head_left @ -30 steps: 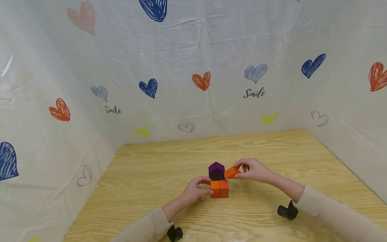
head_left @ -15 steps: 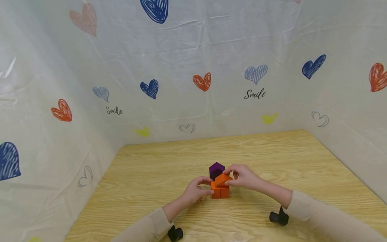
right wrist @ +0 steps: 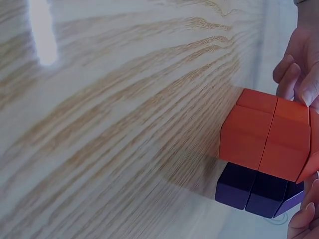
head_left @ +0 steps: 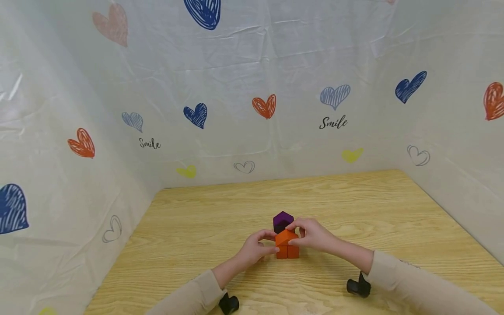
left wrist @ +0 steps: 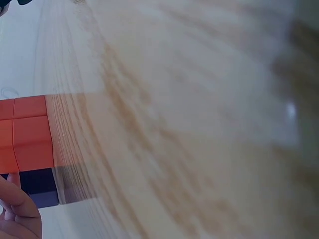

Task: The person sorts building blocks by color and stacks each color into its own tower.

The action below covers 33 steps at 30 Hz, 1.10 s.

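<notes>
In the head view, my right hand (head_left: pixel 315 235) pinches an orange triangular roof block (head_left: pixel 285 237), thumb at its front and index finger at its peak. The roof block sits right over two orange blocks (head_left: pixel 293 252) standing side by side on the table. My left hand (head_left: pixel 255 248) holds the left side of these blocks, thumb at the front and fingers reaching behind. In the left wrist view, fingers (left wrist: pixel 22 211) lie close to the orange-purple boundary. Just behind stands a purple-roofed stack (head_left: pixel 283 218) with dark blocks below, partly hidden by the orange ones.
The wood-grain table (head_left: pixel 204 218) reaches back to a pale sheet (head_left: pixel 220 144) printed with hearts, which also rises at both sides. Black wrist cameras (head_left: pixel 359 286) hang under both sleeves, close over the table.
My right hand has moved left and toward me, bringing the orange roof block from beside the purple stack onto the two orange blocks. The left hand has stayed in place.
</notes>
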{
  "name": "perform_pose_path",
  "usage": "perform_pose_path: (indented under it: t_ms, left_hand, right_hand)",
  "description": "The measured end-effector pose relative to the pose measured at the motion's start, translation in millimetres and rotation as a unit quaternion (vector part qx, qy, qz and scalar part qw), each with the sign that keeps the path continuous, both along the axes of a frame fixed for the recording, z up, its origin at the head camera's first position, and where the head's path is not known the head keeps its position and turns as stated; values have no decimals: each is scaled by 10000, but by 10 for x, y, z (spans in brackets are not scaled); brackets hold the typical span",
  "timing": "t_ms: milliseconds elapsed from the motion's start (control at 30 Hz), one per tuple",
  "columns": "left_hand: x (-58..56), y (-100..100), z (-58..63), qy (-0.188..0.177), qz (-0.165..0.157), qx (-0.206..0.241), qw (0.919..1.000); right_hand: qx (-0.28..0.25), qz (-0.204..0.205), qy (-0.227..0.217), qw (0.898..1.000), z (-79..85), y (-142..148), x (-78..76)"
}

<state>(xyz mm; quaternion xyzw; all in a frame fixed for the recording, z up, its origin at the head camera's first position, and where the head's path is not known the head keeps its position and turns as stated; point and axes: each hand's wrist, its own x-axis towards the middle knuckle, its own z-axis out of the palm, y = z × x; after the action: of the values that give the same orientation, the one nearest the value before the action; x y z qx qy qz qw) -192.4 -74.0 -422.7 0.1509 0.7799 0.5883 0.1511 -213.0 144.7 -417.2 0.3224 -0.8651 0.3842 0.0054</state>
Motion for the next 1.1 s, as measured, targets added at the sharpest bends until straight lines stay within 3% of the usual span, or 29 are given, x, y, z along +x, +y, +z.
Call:
perform_pose_path:
  t_ms: [500,1100]
  left_hand:
    - [14,-18,71,0,-66,-74,10000]
    - [-9,-19,59,67,-67,-185,9998]
  right_hand:
    - [304,-63,216,9993,14,32,27]
    - [896,-243,32,9957,-7,165,57]
